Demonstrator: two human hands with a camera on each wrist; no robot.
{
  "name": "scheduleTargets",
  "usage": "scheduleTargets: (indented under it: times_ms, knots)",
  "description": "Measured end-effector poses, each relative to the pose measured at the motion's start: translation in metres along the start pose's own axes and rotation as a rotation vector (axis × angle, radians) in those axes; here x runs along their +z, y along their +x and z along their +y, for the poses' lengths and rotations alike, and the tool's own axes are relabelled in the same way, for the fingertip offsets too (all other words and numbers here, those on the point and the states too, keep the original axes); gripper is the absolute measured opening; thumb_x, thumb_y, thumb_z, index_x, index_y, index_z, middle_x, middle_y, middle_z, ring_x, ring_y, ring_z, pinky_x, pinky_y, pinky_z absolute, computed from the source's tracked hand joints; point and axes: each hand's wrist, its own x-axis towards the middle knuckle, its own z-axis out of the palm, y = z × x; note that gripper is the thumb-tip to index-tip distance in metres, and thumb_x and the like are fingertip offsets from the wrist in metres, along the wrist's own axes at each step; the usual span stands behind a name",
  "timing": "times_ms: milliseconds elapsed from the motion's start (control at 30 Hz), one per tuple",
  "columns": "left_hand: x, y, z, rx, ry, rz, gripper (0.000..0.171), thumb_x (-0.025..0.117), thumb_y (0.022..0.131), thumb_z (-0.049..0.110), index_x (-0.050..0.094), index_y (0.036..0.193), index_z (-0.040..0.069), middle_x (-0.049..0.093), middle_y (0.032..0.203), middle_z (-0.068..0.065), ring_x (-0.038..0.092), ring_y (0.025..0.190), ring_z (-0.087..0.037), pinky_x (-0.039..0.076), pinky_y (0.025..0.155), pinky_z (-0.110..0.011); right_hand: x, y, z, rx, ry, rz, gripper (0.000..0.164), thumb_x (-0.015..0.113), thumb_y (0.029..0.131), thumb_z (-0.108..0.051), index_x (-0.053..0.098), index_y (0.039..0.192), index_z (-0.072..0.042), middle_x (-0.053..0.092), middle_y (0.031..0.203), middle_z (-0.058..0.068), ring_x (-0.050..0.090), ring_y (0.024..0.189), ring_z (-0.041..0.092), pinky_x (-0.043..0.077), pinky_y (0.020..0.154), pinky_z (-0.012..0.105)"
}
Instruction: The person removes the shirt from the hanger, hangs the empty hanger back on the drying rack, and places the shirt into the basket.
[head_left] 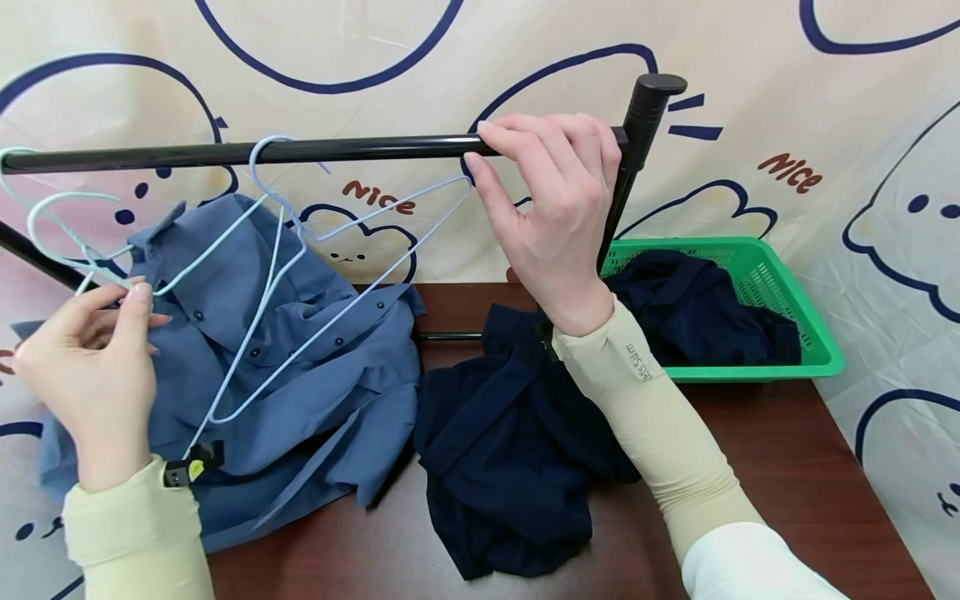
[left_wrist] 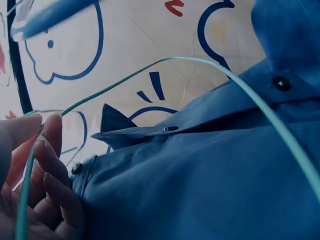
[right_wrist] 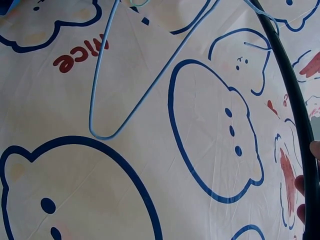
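At the left of the head view, my left hand (head_left: 101, 350) pinches a mint-green wire hanger (head_left: 213, 243) between thumb and fingers. In the left wrist view the hanger's wire (left_wrist: 260, 102) runs in front of a blue buttoned shirt (left_wrist: 150, 185). That shirt (head_left: 337, 367) spreads behind the hand; whether it sits on any hanger I cannot tell. My right hand (head_left: 555, 200) grips the black rod (head_left: 390, 148) near its right end, thumb below and fingers over it. A light-blue hanger (head_left: 262, 308) hooks over the rod between the hands, its lower bar in front of the shirt.
Dark navy clothing (head_left: 517, 450) lies on the brown table (head_left: 720, 508), below the right forearm. Behind it at right, a green basket (head_left: 817, 350) holds more dark clothing (head_left: 697, 308). The rack's upright post (head_left: 637, 125) stands beside the right hand. A printed curtain (head_left: 525, 50) covers the background.
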Motion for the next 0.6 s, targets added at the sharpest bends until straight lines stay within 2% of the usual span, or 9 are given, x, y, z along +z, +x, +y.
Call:
scheduleTargets:
  times_ms: [133,333,600]
  knots:
    - [0.000,0.006,0.009,0.033,0.010,-0.035,0.029,0.069,0.098,0.032,0.079,0.113,0.010,0.060,0.079,0.033,0.051,0.054,0.011,0.037,0.053,-0.007,0.000,-0.001,0.000,-0.003,-0.001,0.003,0.018,0.077,0.093,-0.019,0.079,0.106,-0.007,0.074,0.105,0.004,0.055,0.099,0.028,0.031,0.104,0.041]
    - [-0.003,0.015,0.021,0.078,0.037,-0.087,0.027,0.070,0.098,0.031,0.078,0.116,0.013,0.056,0.078,0.040,0.051,0.056,0.016,0.028,0.046,-0.010,0.001,-0.001,0.000,0.002,0.000,0.000,0.019,0.076,0.094,-0.021,0.079,0.107,-0.008,0.074,0.106,0.004,0.056,0.100,0.028,0.031,0.104,0.041]
    - [-0.008,0.016,0.030,0.076,0.013,-0.115,0.027,0.070,0.097,0.034,0.078,0.118,0.019,0.061,0.082,0.037,0.055,0.061,0.014,0.040,0.057,-0.006,0.001,-0.002,0.001,0.010,0.001,-0.005,0.020,0.075,0.094,-0.021,0.079,0.108,-0.007,0.074,0.107,0.004,0.056,0.100,0.028,0.031,0.105,0.041]
